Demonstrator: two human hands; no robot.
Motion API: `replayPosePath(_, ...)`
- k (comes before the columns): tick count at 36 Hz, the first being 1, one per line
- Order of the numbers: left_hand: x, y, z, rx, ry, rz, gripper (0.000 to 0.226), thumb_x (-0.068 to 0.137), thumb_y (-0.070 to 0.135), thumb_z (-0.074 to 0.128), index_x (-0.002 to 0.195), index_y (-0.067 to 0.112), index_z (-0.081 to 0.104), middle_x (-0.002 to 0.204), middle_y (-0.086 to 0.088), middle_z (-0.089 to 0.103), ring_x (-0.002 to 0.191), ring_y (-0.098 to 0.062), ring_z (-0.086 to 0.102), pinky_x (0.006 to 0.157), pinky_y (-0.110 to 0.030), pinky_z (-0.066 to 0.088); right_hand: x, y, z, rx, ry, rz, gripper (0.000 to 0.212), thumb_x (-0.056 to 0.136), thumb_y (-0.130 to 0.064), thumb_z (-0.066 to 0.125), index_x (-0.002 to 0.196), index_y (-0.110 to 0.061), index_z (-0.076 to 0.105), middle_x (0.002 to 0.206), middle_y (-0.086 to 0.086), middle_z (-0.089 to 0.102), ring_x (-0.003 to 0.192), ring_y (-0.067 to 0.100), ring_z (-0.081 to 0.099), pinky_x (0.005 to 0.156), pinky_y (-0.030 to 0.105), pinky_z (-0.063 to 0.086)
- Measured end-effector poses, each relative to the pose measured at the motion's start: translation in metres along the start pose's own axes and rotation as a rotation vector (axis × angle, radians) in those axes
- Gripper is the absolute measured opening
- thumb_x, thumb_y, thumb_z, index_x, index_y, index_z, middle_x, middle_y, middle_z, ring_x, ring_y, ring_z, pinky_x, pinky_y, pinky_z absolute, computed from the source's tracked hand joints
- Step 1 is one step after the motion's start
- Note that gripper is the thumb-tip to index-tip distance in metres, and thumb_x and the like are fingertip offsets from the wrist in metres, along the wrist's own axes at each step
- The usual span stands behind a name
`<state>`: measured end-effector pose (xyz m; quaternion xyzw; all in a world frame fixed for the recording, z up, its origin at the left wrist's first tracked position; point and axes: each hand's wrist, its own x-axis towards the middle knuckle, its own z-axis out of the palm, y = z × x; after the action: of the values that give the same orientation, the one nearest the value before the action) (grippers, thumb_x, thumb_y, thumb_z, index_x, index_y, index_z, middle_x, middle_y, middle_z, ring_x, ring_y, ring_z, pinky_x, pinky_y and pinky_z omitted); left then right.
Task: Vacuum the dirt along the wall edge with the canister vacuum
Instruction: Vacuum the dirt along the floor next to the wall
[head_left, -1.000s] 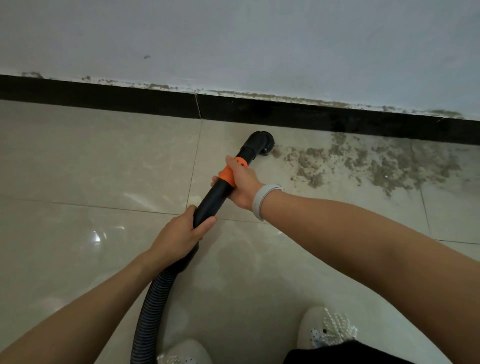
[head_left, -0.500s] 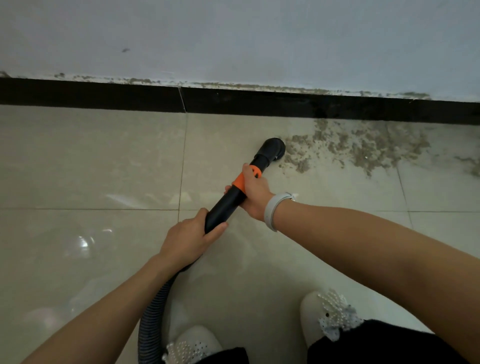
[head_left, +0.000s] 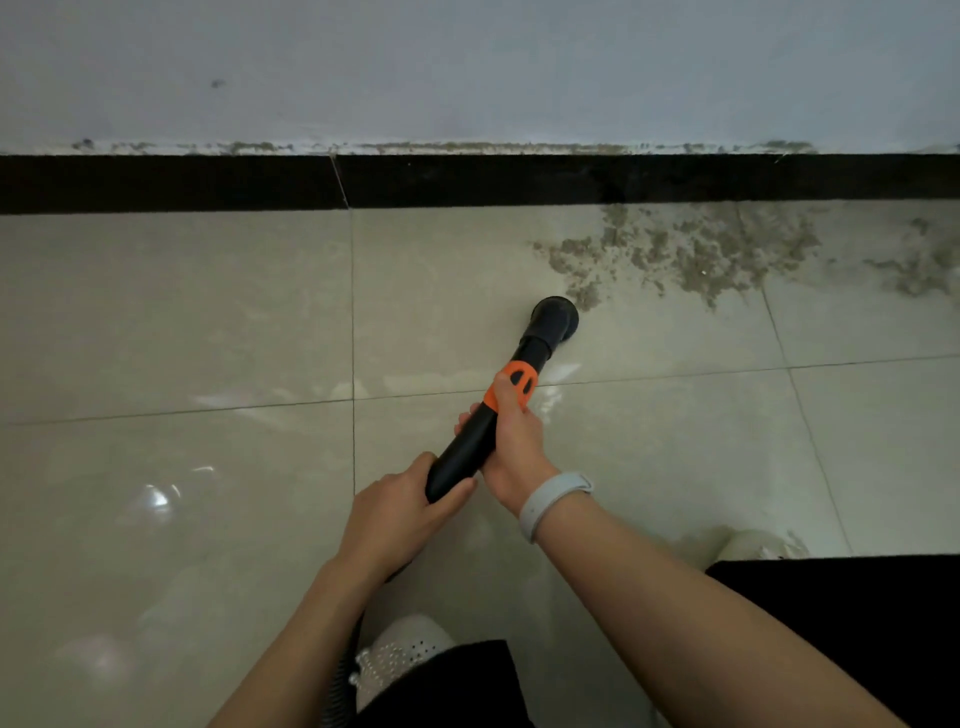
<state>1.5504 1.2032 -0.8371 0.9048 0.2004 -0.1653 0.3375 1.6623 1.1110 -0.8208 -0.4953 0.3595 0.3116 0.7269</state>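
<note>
The black vacuum wand with an orange collar slants up to the right, and its round nozzle sits on the tile at the near left fringe of the dirt patch. That brown dirt spreads along the black skirting to the right. My right hand grips the wand just below the collar. My left hand grips its lower end, hiding the joint with the ribbed hose.
Glossy beige floor tiles run to the wall. A smaller dirt smear lies at the far right. My white beaded shoes and dark trouser legs fill the bottom of the view.
The nozzle has drawn back from the skirting toward me along the dirt's left edge. My view has shifted so the wall sits lower and the dirt further right. Both hands kept their grip.
</note>
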Motion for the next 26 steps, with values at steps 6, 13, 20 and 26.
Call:
replayPosePath(6, 0.012, 0.021, 0.007, 0.052, -0.026, 0.026, 0.042, 0.085, 0.069, 0.044, 0.089, 0.027, 0.045, 0.071, 0.006, 0.058, 0.070, -0.020, 0.061, 0.058, -0.031, 0.041, 0.008, -0.015, -0.008, -0.039, 0.115, -0.133, 0.026, 0.097, -0.030, 0.054, 0.079, -0.012, 0.049, 0.062, 0.005, 0.051, 0.046, 0.016, 0.054, 0.050, 0.028, 0.051)
replayPosePath(13, 0.024, 0.033, 0.013, 0.026, -0.016, 0.045, 0.040, 0.079, 0.073, 0.038, 0.081, 0.033, 0.039, 0.063, 0.013, 0.049, 0.060, -0.013, 0.050, 0.050, -0.022, 0.030, 0.014, -0.028, -0.013, -0.158, 0.132, -0.239, 0.025, 0.098, -0.029, 0.052, 0.080, -0.011, 0.048, 0.061, 0.006, 0.050, 0.043, 0.015, 0.056, 0.050, 0.029, 0.052)
replayPosePath(20, 0.040, 0.039, 0.014, -0.002, 0.026, -0.008, 0.046, 0.077, 0.074, 0.037, 0.083, 0.029, 0.043, 0.064, 0.010, 0.051, 0.061, -0.018, 0.052, 0.051, -0.029, 0.031, 0.028, -0.041, -0.006, -0.206, 0.101, -0.257, 0.025, 0.098, -0.030, 0.052, 0.085, -0.009, 0.048, 0.061, 0.006, 0.050, 0.047, 0.017, 0.055, 0.048, 0.028, 0.052)
replayPosePath(26, 0.043, 0.035, 0.010, -0.016, 0.126, -0.093, 0.044, 0.082, 0.070, 0.041, 0.085, 0.026, 0.047, 0.063, 0.008, 0.056, 0.056, -0.009, 0.053, 0.048, -0.027, 0.032, 0.040, -0.043, 0.012, -0.255, 0.030, -0.214, 0.026, 0.098, -0.032, 0.053, 0.087, -0.009, 0.047, 0.064, 0.007, 0.051, 0.048, 0.019, 0.055, 0.053, 0.032, 0.054)
